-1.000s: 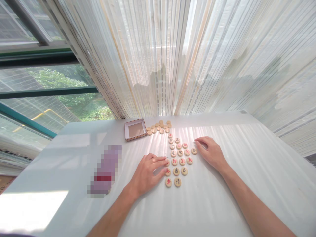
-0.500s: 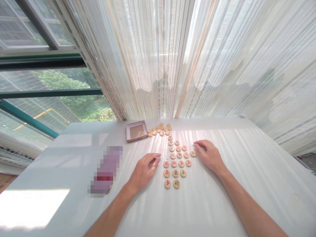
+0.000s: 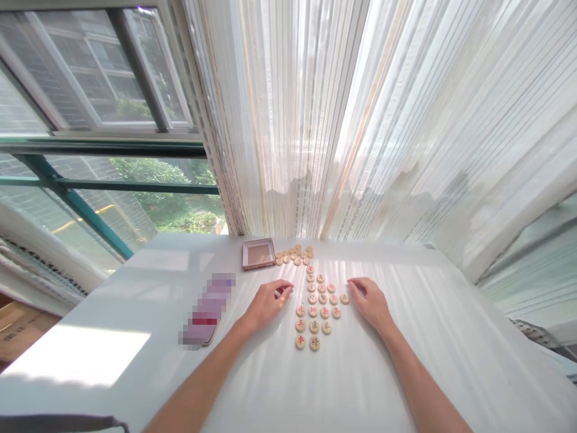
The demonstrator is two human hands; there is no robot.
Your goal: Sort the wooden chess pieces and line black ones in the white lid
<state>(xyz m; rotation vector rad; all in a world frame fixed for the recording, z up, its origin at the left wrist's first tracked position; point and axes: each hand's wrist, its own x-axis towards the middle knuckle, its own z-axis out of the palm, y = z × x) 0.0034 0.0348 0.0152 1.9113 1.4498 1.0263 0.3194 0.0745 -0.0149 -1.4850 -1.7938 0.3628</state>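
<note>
Round wooden xiangqi pieces [image 3: 324,313] lie face up in several rows on the white table, with red or black characters on them. My left hand [image 3: 268,304] rests just left of these rows, fingers stretched and loosely curved, thumb apart from them and nothing held. On the other side, my right hand [image 3: 370,304] lies with its fingertips near the end piece of the longest row [image 3: 344,299]; it is open and holds nothing. Behind the rows sits a cluster of blank-looking pieces [image 3: 295,255], beside a shallow open box [image 3: 258,254].
A blurred-out purple, phone-like object [image 3: 208,310] lies left of my left arm. Striped curtains [image 3: 306,120] hang along the table's far edge, and a window [image 3: 112,162] is at the left. A dark strap [image 3: 63,423] crosses the lower left corner.
The camera view has shifted, so the table sits lower and more window shows. Both hands stay beside the rows, still without a piece. The pieces keep the same arrangement.
</note>
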